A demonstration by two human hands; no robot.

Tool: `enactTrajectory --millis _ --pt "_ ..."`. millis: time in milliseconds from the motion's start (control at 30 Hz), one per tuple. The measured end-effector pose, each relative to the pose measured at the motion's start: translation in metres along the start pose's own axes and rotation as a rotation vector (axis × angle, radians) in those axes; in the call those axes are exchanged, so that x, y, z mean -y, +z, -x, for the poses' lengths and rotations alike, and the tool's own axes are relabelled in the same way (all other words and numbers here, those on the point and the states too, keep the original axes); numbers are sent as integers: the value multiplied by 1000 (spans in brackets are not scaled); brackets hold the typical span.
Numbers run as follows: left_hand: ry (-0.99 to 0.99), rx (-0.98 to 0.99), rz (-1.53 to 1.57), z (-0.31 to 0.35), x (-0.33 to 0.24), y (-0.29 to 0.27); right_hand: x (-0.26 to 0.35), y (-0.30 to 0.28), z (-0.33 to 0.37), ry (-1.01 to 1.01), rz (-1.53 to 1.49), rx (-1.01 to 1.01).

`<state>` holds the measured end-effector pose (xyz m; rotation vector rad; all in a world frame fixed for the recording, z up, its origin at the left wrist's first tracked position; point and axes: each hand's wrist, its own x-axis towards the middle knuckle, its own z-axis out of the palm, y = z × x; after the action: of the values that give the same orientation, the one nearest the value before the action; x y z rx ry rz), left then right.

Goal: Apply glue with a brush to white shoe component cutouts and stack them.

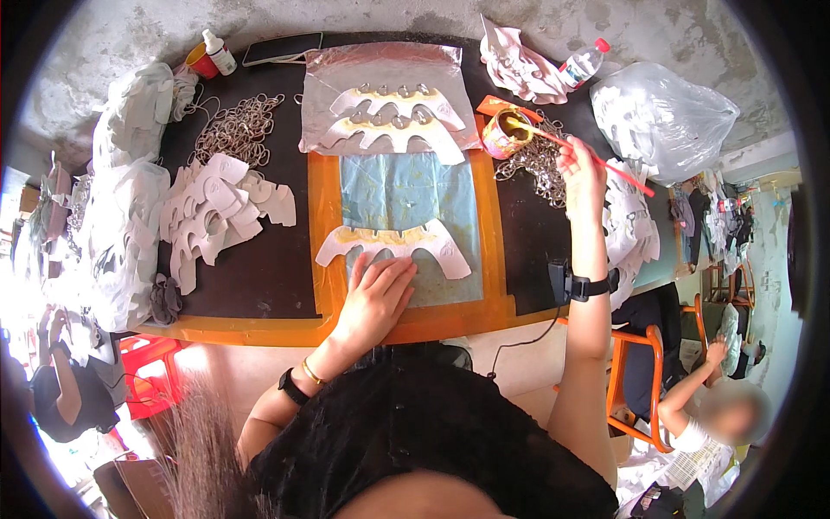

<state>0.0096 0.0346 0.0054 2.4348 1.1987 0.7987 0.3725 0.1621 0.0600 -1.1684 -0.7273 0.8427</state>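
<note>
Counting from the center of the workspace with twelve straight away from the person, the nearest white cutout (441,248) lies flat at the center, its near edge scalloped into arches and its far edge smeared with yellowish, glossy streaks. It rests on a stained blue sheet (411,190) bordered by orange tape (496,233).

At about six to seven o'clock, the left hand (378,294) lies palm down, its fingers slightly spread and resting over the cutout's near edge. Toward two o'clock, the right hand (579,173) is raised, thumb and fingers pinching a red stick (627,177). The stick's yellow far end dips into an open can (503,138) at one to two o'clock.

At ten o'clock is a tangle of metal rings (238,130). Beyond the blue sheet, at twelve, two similar cutouts (443,138) lie on a silvery sheet (385,65), with shiny rounded metal pieces along them.

The can has a pink and yellow printed wrap. Farther off at one to two, a clear bottle (584,65) wears a red cap and a label; toward ten to eleven, a white bottle (220,55) carries dark print. The lettering is too small to read.
</note>
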Motion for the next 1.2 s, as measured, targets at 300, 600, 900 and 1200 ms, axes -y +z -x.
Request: enactTrajectory --millis 300,600,900,1200 --pt "-1 4 9 0 2 1 -21 -18 21 450 -691 52" --pt "-5 -7 3 2 0 1 -36 -17 34 110 -445 72" --pt "-9 -8 5 1 0 2 -13 7 62 -410 428 157" --pt "-13 -14 11 2 -1 1 -8 9 55 -903 791 277"
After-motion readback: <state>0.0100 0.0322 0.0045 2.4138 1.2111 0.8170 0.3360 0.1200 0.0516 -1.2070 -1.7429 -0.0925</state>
